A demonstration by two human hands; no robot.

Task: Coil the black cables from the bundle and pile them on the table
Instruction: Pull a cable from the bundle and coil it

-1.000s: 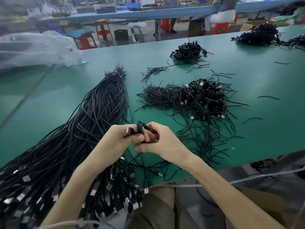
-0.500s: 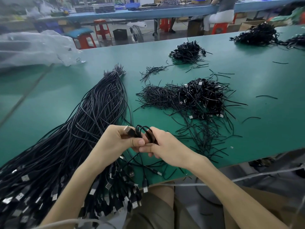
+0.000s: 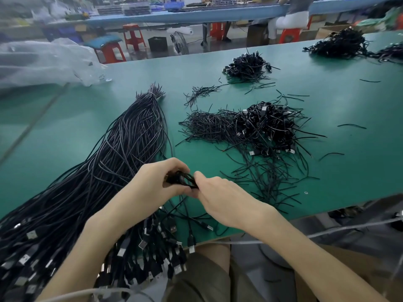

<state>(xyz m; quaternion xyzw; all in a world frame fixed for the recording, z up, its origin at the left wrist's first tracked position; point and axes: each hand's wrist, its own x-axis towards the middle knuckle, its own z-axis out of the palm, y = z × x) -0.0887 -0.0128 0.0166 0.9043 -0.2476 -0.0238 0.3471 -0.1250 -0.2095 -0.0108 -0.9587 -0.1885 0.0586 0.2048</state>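
The left hand [image 3: 150, 184] curls its fingers round a small coil of black cable [image 3: 182, 180], and the right hand [image 3: 222, 201] pinches the same coil from the other side between thumb and fingertips. They hold it just right of the long bundle [image 3: 122, 153], above the green worktop [image 3: 349, 166]. The pile [image 3: 268, 129] of coiled cables lies on the worktop farther right of the bundle, beyond the hands.

We see a green surface [image 3: 327, 171] bearing a long bundle of black cables [image 3: 122, 153]. Just right of the bundle lie loose black ties [image 3: 207, 125] and a pile of coiled cables [image 3: 268, 127]; to its left, crumpled clear plastic [image 3: 43, 62].
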